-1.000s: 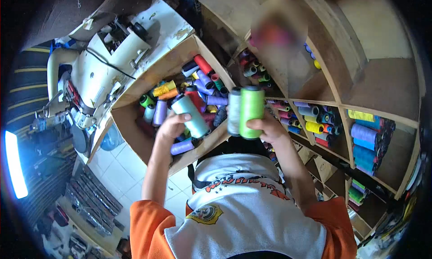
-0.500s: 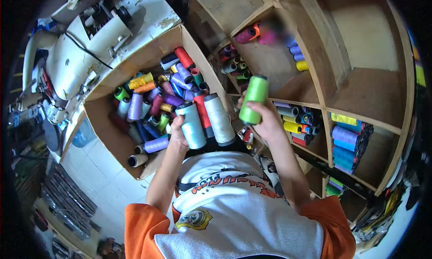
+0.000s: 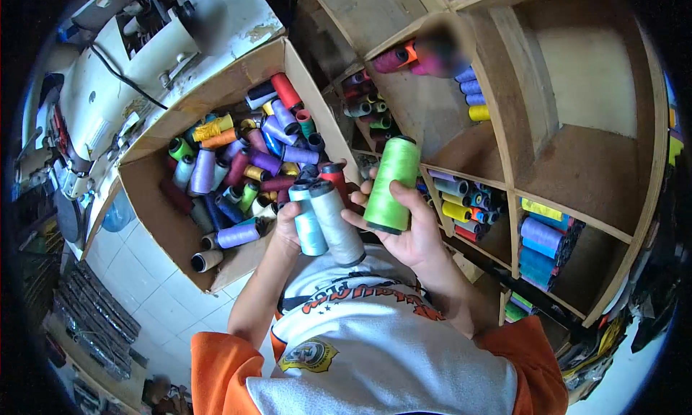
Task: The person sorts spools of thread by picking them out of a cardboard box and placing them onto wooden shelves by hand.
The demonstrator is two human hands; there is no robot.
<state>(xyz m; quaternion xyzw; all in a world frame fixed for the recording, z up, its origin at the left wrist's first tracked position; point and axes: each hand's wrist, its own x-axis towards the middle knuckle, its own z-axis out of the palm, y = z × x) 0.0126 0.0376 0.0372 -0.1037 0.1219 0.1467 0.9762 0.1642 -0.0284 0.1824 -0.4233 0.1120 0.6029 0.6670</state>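
- While you look down, the wooden shelving (image 3: 500, 127) fills the view from twelve to four o'clock, with thread cones in some compartments.
- At ten o'clock from the centre, your cardboard box (image 3: 310, 98) holds a jumble of cones, many lavender, lying at all angles.
- Just right of the centre, your right hand (image 3: 414, 235) is partly closed, thumb and fingers clamped around the green cone (image 3: 393, 184), its top leaning toward one o'clock; your index finger reaches toward the pale pair.
- Toward eight o'clock, your left hand (image 3: 288, 231) is closed on the light blue cone (image 3: 304, 224); whether it also bears the grey-white cone (image 3: 337, 228) you cannot tell.
- Since a moment ago, the green cone has come closer to those two, so the pale cones and the green one sit nearly together.
- Behind the pale tops, toward eleven o'clock, a red cone (image 3: 333, 171) shows, its support hidden.
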